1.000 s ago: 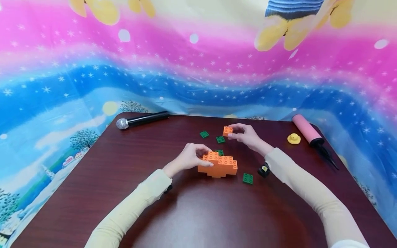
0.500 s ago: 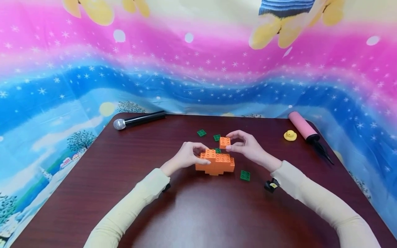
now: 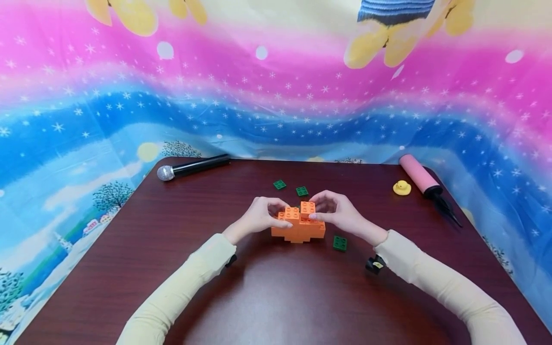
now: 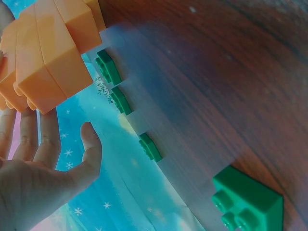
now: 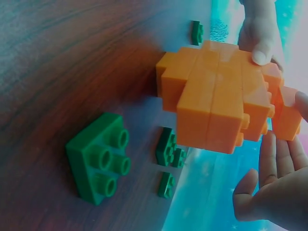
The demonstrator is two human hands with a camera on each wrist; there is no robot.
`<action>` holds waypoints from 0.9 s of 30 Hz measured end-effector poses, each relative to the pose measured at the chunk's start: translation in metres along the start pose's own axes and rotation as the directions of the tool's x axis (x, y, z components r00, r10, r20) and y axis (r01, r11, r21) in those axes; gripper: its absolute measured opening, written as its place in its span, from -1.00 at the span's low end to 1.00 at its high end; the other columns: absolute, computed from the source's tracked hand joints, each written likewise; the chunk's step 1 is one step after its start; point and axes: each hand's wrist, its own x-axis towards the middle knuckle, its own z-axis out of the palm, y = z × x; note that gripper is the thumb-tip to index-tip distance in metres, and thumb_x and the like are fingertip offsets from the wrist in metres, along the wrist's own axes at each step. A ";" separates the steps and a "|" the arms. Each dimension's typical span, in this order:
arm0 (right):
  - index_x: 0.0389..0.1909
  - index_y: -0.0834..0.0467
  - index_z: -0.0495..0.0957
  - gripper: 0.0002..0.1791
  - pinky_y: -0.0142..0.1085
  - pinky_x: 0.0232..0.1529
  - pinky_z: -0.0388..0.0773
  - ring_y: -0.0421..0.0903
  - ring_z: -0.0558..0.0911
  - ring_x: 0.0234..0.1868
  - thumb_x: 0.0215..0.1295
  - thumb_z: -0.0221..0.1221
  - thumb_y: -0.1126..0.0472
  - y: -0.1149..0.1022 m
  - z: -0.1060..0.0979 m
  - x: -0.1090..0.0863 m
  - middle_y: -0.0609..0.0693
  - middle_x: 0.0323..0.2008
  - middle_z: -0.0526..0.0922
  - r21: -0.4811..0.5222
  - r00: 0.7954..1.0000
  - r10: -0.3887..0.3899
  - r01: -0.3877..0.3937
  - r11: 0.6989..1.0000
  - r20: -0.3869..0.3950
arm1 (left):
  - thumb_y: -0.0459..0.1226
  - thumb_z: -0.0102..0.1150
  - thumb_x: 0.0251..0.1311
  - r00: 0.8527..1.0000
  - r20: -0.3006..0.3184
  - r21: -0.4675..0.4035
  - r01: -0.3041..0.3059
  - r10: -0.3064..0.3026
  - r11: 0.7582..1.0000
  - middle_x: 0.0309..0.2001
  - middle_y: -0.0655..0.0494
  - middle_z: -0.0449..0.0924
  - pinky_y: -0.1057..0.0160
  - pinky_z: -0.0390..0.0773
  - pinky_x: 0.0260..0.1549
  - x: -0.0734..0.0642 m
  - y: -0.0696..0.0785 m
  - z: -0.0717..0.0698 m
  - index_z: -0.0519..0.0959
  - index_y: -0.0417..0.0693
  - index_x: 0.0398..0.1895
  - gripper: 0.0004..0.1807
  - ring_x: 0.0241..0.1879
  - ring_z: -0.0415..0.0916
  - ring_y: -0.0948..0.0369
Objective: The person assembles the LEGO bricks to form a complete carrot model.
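A stepped build of orange toy building bricks [image 3: 297, 233] sits in front of me near the table's middle. My left hand [image 3: 258, 214] holds its left end, thumb on the near face and fingers behind. In my right hand [image 3: 342, 214] a small orange brick [image 3: 308, 210] with studs on top is pinched between thumb and fingers, right over the right part of the build. The right wrist view shows this brick [image 5: 288, 115] close to the build's studded side, fingers against its far face.
Flat green bricks [image 3: 280, 184] lie behind the build, one partly hidden; another green brick [image 3: 339, 243] lies to its right. A microphone [image 3: 194, 167] is at the back left. A yellow rubber duck [image 3: 402, 188] and a pink hand pump [image 3: 419, 173] are at the back right.
My right hand has brought the small orange brick left and toward me, from behind the build to just over its right part. My left hand keeps its grip on the build.
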 end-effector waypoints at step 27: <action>-0.16 0.07 0.60 -0.68 0.09 0.03 0.49 -0.07 0.59 -0.11 0.05 0.42 0.15 0.006 0.014 0.002 -0.03 -0.17 0.68 -0.186 0.991 -0.123 0.112 0.976 -0.050 | -0.19 0.51 -0.10 0.999 0.000 0.003 -0.033 0.033 0.999 -0.24 0.08 0.70 0.32 0.62 -0.27 0.001 -0.002 0.000 0.68 -0.08 -0.16 -0.62 -0.35 0.59 0.25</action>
